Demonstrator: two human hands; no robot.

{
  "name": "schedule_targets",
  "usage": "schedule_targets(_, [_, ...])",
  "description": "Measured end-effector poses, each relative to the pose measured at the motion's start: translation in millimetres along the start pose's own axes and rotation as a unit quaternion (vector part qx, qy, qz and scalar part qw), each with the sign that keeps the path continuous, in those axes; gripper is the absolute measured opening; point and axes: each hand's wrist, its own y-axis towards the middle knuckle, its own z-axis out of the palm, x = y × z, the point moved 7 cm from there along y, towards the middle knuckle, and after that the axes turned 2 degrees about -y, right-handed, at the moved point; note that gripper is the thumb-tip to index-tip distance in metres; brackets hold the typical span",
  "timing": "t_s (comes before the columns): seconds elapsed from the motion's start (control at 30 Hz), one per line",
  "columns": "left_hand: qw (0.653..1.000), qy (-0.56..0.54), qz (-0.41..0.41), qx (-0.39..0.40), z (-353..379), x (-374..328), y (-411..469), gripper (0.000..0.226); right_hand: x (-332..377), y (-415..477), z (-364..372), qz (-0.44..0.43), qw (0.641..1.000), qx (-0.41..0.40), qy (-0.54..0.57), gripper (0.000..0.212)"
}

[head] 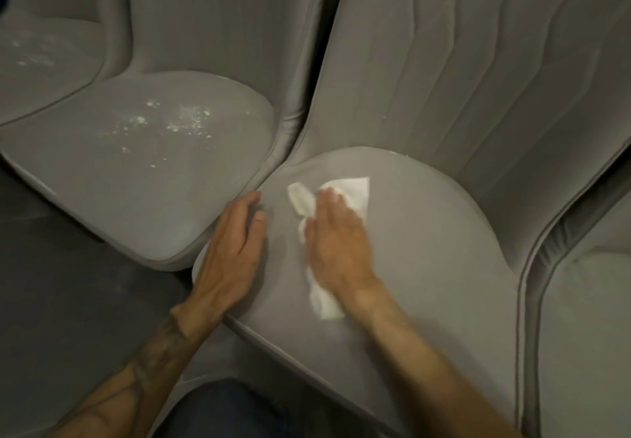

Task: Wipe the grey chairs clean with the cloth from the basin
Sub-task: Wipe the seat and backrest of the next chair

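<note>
A grey padded chair (426, 239) fills the middle of the view, its ribbed back rising behind the seat. My right hand (336, 243) presses flat on a white cloth (355, 190) that lies crumpled on the seat; cloth ends stick out beyond the fingers and below the wrist. My left hand (232, 253) rests flat on the seat's left edge with fingers together and nothing in it. To the left stands a second grey chair (102, 181) whose seat carries white specks (170, 123). The basin is not in view.
A third grey chair (41, 61) with faint white marks sits at the far left, and another grey chair (587, 335) stands at the right edge. Dark floor (68, 301) shows at lower left. My knee in dark trousers (218, 410) is at the bottom.
</note>
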Motion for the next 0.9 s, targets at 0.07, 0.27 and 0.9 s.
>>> schedule_targets(0.07, [0.999, -0.031, -0.029, -0.004, -3, 4, 4, 0.036, 67, -28, 13, -0.105, 0.990, -0.031, 0.085, 0.055])
schedule_targets(0.27, [0.998, -0.026, -0.045, 0.022, 0, 5, 11, 0.042, 31, -5, 14, -0.082, 0.992, 0.029, 0.089, 0.061])
schedule_targets(0.9, [0.929, 0.314, 0.108, 0.161, 34, -14, 56, 0.076, -185, 14, -24, 0.216, 0.976, -0.028, 0.016, 0.059])
